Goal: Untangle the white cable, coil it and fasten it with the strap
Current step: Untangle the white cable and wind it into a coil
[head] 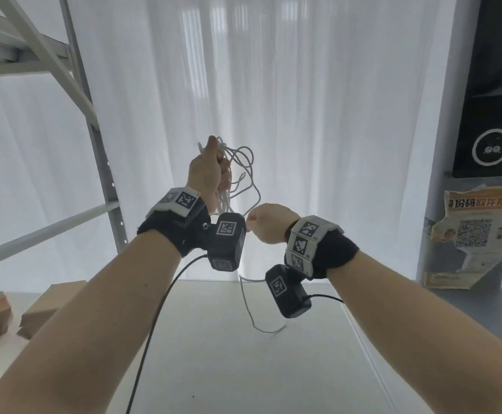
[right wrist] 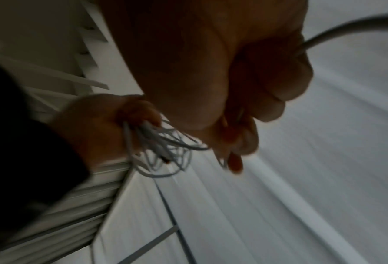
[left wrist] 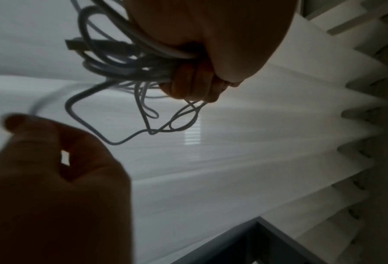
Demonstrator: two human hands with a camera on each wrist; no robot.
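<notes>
Raised in front of the curtain, my left hand point(head: 208, 171) grips a tangled bunch of the white cable point(head: 237, 174); its loops spill out to the right of the fist. In the left wrist view the fingers point(left wrist: 188, 85) are curled round the bundle point(left wrist: 125, 66), and a plug point(left wrist: 75, 44) sticks out of it. My right hand point(head: 269, 222), lower and to the right, pinches one strand of the same cable point(right wrist: 337, 34). The loose tail point(head: 248, 306) hangs down to the table. No strap is visible.
A pale table point(head: 213, 354) lies below my arms, with cardboard boxes point(head: 37, 309) at its left edge. A metal shelf frame point(head: 100, 150) stands at the left and a black device point(head: 491, 115) with a poster at the right. Black wrist-camera leads trail down.
</notes>
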